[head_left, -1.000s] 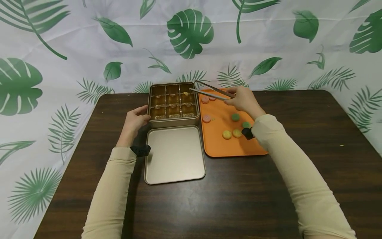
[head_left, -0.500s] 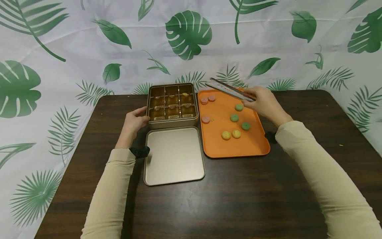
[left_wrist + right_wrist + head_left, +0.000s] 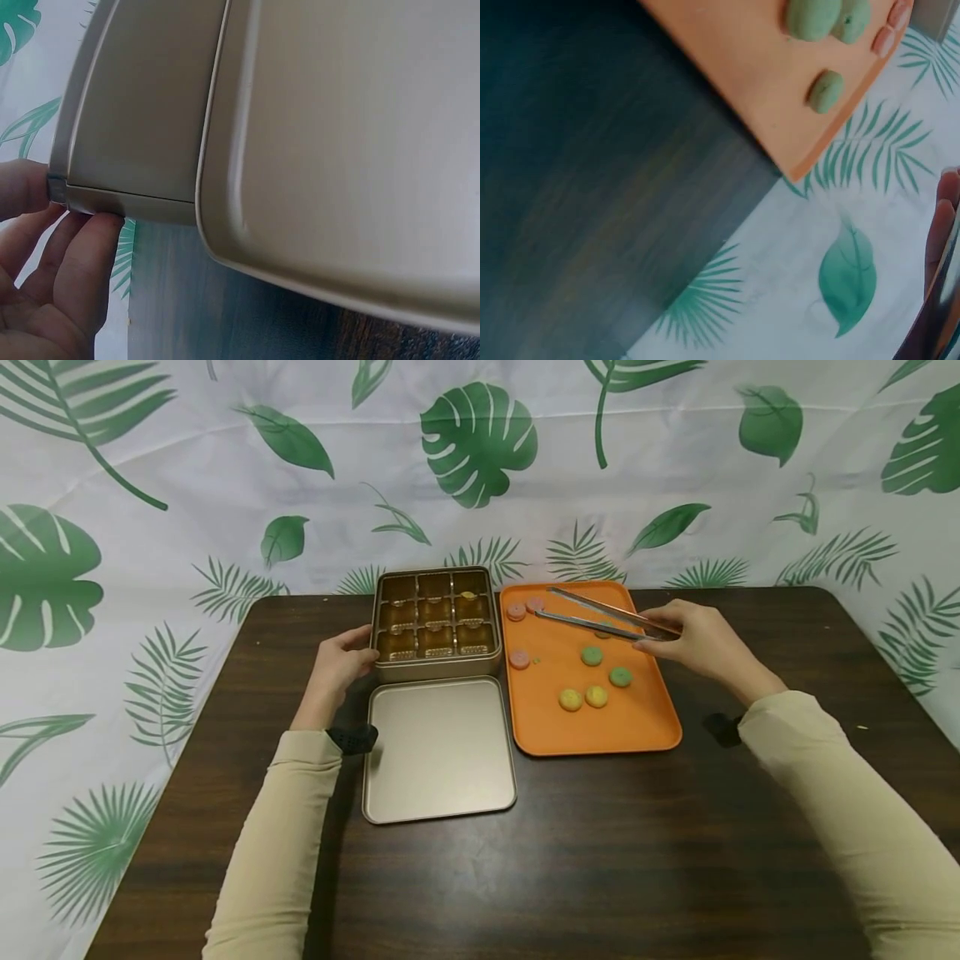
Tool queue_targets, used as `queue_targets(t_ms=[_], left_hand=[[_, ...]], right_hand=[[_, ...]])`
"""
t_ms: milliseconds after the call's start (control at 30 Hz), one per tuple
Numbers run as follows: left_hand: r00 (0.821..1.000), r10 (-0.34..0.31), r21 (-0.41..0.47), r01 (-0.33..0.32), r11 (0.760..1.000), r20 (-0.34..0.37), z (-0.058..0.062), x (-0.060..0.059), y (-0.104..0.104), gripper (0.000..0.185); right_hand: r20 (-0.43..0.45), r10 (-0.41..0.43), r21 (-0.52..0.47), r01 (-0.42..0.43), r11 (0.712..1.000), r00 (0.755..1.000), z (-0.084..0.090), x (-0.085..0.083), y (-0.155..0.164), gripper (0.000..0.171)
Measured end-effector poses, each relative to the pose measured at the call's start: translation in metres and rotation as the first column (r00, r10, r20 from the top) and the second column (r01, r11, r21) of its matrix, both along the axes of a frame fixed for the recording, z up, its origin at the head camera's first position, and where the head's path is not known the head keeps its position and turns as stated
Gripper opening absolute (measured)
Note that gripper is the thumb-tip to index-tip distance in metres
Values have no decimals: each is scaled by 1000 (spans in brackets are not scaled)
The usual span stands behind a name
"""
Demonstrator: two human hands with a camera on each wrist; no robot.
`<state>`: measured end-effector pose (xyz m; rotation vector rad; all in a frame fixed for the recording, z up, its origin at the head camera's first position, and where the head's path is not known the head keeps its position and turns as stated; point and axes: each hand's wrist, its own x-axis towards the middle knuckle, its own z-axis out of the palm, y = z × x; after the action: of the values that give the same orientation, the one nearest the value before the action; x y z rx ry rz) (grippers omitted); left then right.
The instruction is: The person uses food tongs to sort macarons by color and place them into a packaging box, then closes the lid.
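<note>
Tray — eight cookies (three pink), one tongs.

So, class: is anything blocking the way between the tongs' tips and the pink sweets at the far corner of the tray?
Nothing visible does. The tongs, held in the right hand, have their tips open just beside the pink sweets over bare orange tray. The green sweets lie nearer, off that line.

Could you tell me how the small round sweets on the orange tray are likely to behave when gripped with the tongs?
The sweets look small and flat, so probably light and unlikely to roll. Their rounded edges may slip between the smooth metal tongs in the right hand. They look soft-surfaced, so a hard squeeze might mark them.
</note>
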<state>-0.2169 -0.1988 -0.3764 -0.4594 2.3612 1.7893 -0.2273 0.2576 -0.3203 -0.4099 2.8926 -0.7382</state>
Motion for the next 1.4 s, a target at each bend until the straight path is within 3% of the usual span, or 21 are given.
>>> queue_targets(t_ms=[500,800,1233,1400], left_hand=[[1000,3,8,-3,1000,-5,2,-1,1,55],[1000,10,4,-10,1000,-4,1,-1,1,55],[1000,16,3,-16,1000,0,1,0,1,54],[1000,13,1,-13,1000,1,1,0,2,54]], right_hand=[[50,107,70,-111,991,993,-21,17,37,47],[-34,241,91,-237,967,970,-29,24,45,38],[-36,299,142,-291,946,954,-31,24,46,35],[-74,307,165,-292,942,949,-33,24,46,32]])
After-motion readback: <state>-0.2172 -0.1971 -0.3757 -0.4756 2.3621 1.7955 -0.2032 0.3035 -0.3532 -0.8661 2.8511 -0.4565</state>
